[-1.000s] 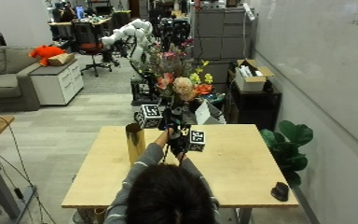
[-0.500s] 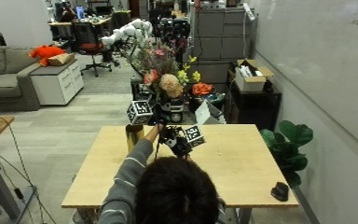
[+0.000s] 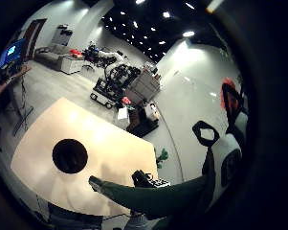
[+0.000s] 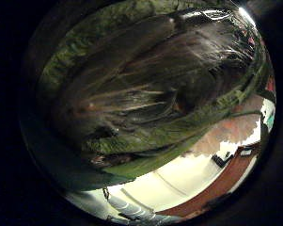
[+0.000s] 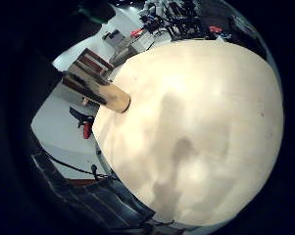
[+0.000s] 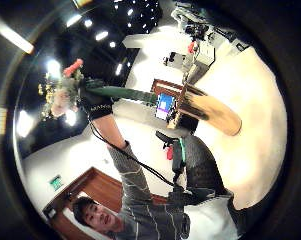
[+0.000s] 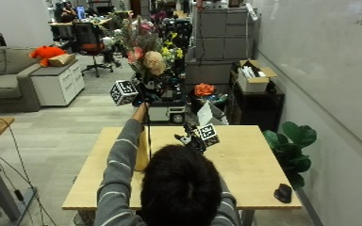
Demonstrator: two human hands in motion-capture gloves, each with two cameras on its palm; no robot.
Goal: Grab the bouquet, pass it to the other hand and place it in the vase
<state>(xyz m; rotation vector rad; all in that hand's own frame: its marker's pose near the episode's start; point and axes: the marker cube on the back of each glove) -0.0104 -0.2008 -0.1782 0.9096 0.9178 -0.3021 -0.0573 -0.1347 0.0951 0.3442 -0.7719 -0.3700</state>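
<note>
One bouquet (image 7: 144, 49), one vase (image 7: 143, 151) and two gloved hands are at the wooden table (image 7: 250, 170). The left hand (image 7: 141, 98) is raised high above the table's far edge, and its fingers are curled round the bouquet's green stems. The flower heads, pink, cream and yellow, stand just above this hand, so the bouquet is upright in the air, well above the vase. In the right thumb side palm view the same hand (image 6: 94, 102) grips the stems, with the flowers (image 6: 59, 89) on one side of the fist and the long green stems (image 6: 135, 94) coming out on the other side, toward the vase (image 6: 210, 114). The left thumb side palm view is filled with leaves and petals (image 4: 145, 89), very close to that palm.

The vase is a tall tan cylinder that stands upright on the table, beside the person's left forearm and near the table's left edge. From the left palm its dark round mouth (image 3: 70, 155) is seen from above, and the green stem end (image 3: 148, 197) lies apart from it.

The right hand (image 7: 190, 139) hangs low over the table, near its middle and to the right of the vase, apart from the bouquet. I cannot tell how its fingers stand. One small dark object (image 7: 283, 192) lies near the table's right front corner.
</note>
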